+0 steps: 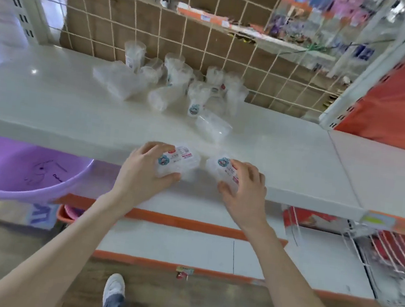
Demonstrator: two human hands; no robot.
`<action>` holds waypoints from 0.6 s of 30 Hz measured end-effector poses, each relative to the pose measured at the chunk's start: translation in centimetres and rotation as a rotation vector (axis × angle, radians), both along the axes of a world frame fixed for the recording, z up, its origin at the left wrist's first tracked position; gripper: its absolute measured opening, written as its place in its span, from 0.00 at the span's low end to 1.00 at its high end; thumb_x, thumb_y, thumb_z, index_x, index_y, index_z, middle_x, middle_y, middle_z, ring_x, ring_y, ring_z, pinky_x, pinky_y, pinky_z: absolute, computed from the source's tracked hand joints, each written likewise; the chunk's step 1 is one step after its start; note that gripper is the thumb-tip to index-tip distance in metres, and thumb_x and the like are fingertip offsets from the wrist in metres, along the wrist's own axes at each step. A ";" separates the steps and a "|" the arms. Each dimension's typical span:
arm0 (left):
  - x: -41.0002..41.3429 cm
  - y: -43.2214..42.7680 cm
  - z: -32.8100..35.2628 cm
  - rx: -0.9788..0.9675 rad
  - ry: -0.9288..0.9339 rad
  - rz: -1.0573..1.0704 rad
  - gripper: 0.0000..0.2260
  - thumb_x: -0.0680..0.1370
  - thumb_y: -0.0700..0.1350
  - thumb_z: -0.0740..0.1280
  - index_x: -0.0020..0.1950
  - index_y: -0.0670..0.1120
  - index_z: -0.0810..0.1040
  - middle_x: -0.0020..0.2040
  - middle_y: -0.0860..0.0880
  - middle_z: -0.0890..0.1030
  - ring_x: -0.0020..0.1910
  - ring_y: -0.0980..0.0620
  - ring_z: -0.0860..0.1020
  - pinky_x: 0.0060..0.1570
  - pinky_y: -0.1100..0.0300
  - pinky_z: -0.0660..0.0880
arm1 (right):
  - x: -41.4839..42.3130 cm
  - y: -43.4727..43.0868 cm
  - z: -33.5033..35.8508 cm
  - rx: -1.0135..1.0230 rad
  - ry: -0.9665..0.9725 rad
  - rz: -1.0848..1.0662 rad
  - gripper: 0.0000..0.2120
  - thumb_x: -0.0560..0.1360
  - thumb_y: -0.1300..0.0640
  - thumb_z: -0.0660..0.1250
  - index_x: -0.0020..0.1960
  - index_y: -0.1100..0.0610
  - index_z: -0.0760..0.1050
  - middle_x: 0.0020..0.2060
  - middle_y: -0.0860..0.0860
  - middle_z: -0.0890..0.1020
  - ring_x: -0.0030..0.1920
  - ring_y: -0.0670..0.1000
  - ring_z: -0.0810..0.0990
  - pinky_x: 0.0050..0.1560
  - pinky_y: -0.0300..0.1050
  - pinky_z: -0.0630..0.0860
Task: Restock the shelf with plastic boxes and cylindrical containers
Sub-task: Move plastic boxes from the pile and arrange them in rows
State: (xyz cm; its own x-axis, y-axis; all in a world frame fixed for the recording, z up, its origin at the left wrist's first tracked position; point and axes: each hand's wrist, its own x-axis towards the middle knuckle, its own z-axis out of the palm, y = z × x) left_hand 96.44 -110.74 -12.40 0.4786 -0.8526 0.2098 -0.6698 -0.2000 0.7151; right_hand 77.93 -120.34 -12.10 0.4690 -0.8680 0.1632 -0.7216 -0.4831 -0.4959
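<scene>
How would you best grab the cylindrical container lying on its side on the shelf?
Probably from above, gripping across the middle of the cylindrical container: it lies tipped on the shelf, long sides exposed, while neighbours crowd its far end.

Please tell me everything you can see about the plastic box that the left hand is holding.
The plastic box is small and clear, with rounded corners. Its top bears a round blue sticker and a white label with red print. The left hand grips it, fingers on top, thumb at the near side. It is at the front edge of the white shelf; blur hides whether it rests there.
</scene>
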 end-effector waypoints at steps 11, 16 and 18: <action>-16.7 -2.3 -1.2 0.029 -0.004 -0.226 0.23 0.67 0.47 0.74 0.60 0.48 0.76 0.60 0.51 0.76 0.61 0.48 0.71 0.55 0.61 0.64 | -18.4 2.0 -1.5 -0.035 0.026 -0.188 0.22 0.71 0.57 0.68 0.64 0.58 0.72 0.61 0.55 0.73 0.60 0.59 0.69 0.56 0.47 0.62; -21.9 -4.1 -1.2 0.027 -0.018 -0.342 0.23 0.67 0.47 0.74 0.61 0.48 0.76 0.62 0.51 0.76 0.61 0.49 0.71 0.56 0.62 0.63 | -23.5 2.6 -1.9 -0.025 -0.026 -0.304 0.22 0.71 0.57 0.69 0.64 0.58 0.72 0.60 0.56 0.73 0.57 0.59 0.70 0.49 0.47 0.63; -23.5 -5.2 -1.0 0.037 -0.038 -0.398 0.23 0.67 0.47 0.74 0.61 0.48 0.76 0.62 0.51 0.76 0.61 0.49 0.71 0.57 0.62 0.64 | -25.0 2.5 -2.0 -0.018 -0.037 -0.353 0.22 0.71 0.58 0.69 0.64 0.58 0.72 0.60 0.56 0.74 0.56 0.60 0.70 0.50 0.48 0.64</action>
State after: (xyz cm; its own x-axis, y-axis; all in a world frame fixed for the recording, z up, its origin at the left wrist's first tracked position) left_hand 72.97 -115.97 -13.39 0.1021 -0.9771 0.1869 -0.7263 0.0551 0.6851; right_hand 52.91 -117.81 -14.12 0.1344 -0.9724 0.1909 -0.8270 -0.2162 -0.5190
